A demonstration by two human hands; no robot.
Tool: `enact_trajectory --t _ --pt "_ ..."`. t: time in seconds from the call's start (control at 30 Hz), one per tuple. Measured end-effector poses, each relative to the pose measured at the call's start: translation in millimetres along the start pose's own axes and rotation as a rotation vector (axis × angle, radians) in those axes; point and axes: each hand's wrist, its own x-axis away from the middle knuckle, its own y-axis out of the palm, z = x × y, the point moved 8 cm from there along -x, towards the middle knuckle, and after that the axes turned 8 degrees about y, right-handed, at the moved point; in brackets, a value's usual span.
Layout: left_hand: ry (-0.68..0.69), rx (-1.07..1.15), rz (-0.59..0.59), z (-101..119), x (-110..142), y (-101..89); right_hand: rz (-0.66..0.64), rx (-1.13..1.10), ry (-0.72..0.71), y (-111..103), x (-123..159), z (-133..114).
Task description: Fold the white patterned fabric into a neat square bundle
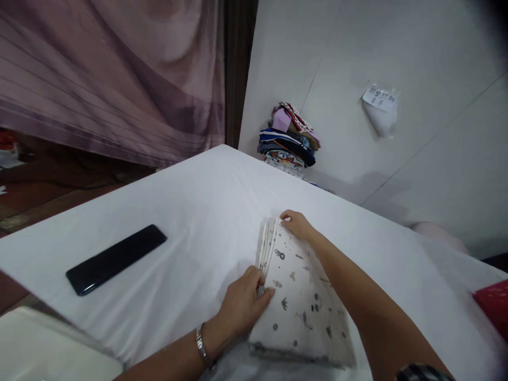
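A folded white cloth [296, 312] with small printed figures lies on the white-covered table, several layers showing along its left edge. My left hand [244, 299], with a silver bracelet at the wrist, pinches that layered edge, thumb on top and fingers at the side. At the cloth's far top corner, my right hand [297, 223] holds the edge between thumb and curled fingers. Part of the cloth's right side is hidden behind my right forearm.
A black phone [117, 258] lies on the white table cover [190, 201] at left. Folded clothes [289, 138] are stacked by the wall. A pink curtain [130, 69] hangs behind. A red item [494, 307] is at right, a cream-coloured surface [51, 349] at lower left.
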Motion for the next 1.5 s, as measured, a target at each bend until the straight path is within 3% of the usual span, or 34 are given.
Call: enact_trajectory --t 0.17,0.33,0.7,0.8,0.9,1.07,1.3,1.5 --pt "-0.021 0.021 0.021 0.6 1.4 -3.3 0.054 -0.181 -0.008 -9.4 10.4 -1.0" --pt "0.027 0.033 0.031 5.4 3.1 -2.9 -0.012 -0.351 0.010 -16.0 12.5 -2.5" --pt "0.052 0.051 0.050 18.9 20.8 1.3 -0.028 -0.415 -0.004 -11.4 7.7 -20.4" --pt "0.023 0.036 0.062 15.4 23.4 2.2 -0.036 -0.369 -0.025 3.9 0.3 -24.0" --pt "-0.028 -0.001 0.061 6.3 21.6 2.6 0.039 -0.274 -0.029 15.1 -6.3 -25.0" --pt "-0.048 0.002 0.036 0.6 19.9 1.3 0.165 -0.168 -0.018 19.9 -6.9 -23.0" --pt "-0.037 0.056 -0.026 6.2 32.7 5.1 0.171 0.025 -0.089 28.0 1.5 -27.2" --pt "-0.093 -0.095 -0.088 -1.2 48.1 11.4 0.215 0.137 -0.184 32.4 10.5 -33.5"
